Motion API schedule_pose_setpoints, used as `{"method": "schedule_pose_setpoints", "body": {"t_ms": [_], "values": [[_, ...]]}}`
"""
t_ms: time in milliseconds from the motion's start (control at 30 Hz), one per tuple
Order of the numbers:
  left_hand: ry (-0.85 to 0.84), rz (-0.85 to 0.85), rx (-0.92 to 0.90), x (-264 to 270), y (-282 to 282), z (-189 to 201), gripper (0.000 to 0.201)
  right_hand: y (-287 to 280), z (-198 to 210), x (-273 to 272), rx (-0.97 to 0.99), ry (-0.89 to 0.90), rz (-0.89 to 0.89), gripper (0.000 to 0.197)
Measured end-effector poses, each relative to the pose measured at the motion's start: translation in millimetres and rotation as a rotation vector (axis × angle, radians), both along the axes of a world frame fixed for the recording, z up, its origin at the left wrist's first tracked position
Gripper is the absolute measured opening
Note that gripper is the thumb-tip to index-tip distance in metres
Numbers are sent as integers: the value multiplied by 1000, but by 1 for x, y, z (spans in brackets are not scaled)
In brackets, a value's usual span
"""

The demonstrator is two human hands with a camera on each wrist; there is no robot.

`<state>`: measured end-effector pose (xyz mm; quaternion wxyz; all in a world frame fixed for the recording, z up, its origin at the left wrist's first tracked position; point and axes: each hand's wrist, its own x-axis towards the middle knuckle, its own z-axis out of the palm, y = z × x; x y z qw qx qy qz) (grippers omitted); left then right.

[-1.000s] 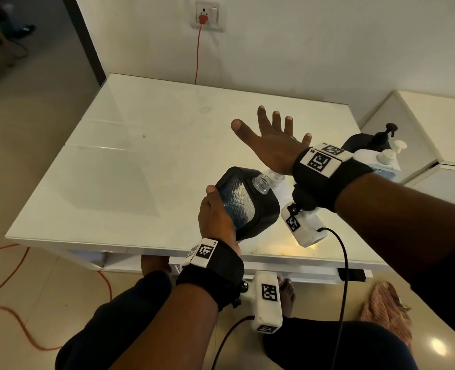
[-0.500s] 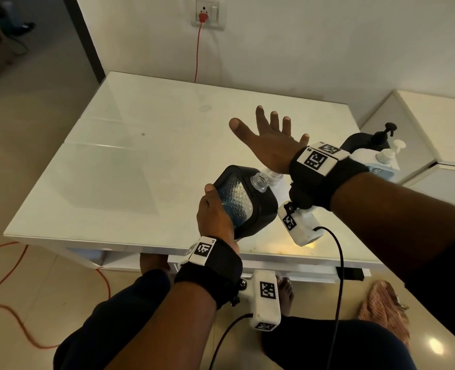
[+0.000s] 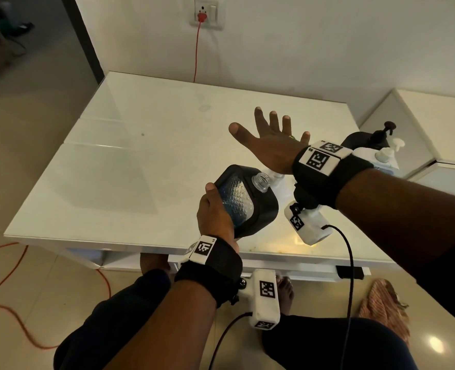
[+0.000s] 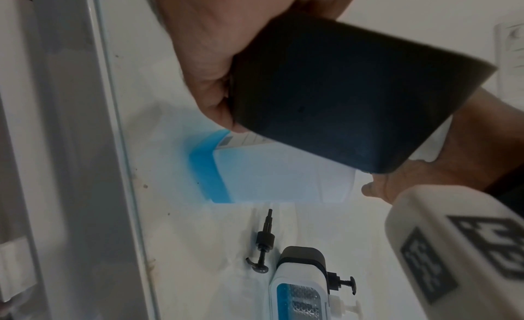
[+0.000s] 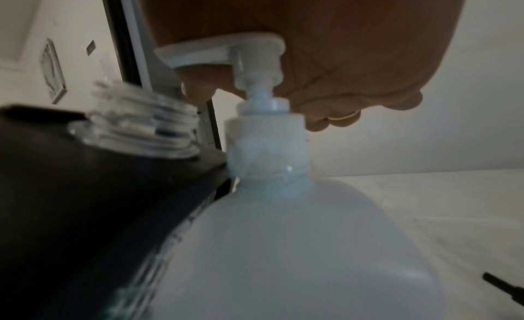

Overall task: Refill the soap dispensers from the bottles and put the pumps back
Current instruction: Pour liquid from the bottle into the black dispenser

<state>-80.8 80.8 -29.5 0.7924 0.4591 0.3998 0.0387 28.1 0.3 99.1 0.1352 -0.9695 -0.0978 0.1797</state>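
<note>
My left hand (image 3: 215, 213) grips a black soap dispenser (image 3: 247, 201) with a clear patterned window. The dispenser is tilted, and its open threaded neck (image 3: 261, 181) points at the white refill bottle (image 4: 269, 174), which holds blue liquid. My right hand (image 3: 271, 140) is flat with spread fingers, its palm (image 5: 354, 44) pressing on the bottle's white pump head (image 5: 224, 49). The pump's spout sits just above the dispenser neck (image 5: 139, 123). A loose black pump (image 4: 263, 246) lies on the table beside the bottle. In the head view the bottle is mostly hidden under my right wrist.
The white glass table (image 3: 140, 169) stands against the wall. At its right end stand a second dispenser with a black pump (image 3: 360, 137) and a white pump bottle (image 3: 384, 156). A white cabinet (image 3: 434, 116) stands to the right. A red cord (image 3: 197, 52) hangs from the wall socket.
</note>
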Motion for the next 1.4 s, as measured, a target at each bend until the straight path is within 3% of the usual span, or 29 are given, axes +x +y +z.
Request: {"method": "schedule_pose_setpoints", "body": {"t_ms": [833,1033,1233,1400], "values": [[14,18,-29,3,3,2,69,1,-5,-2,13,-2,-1,106],[11,24,-9,3,2,-2,41,3,3,0,24,15,9,101],[-7,19,-31,3,1,-3,48,1,-3,-2,35,9,-22,104],[-1,11,-55,4,1,-2,73,2,-4,-2,25,7,-4,105]]}}
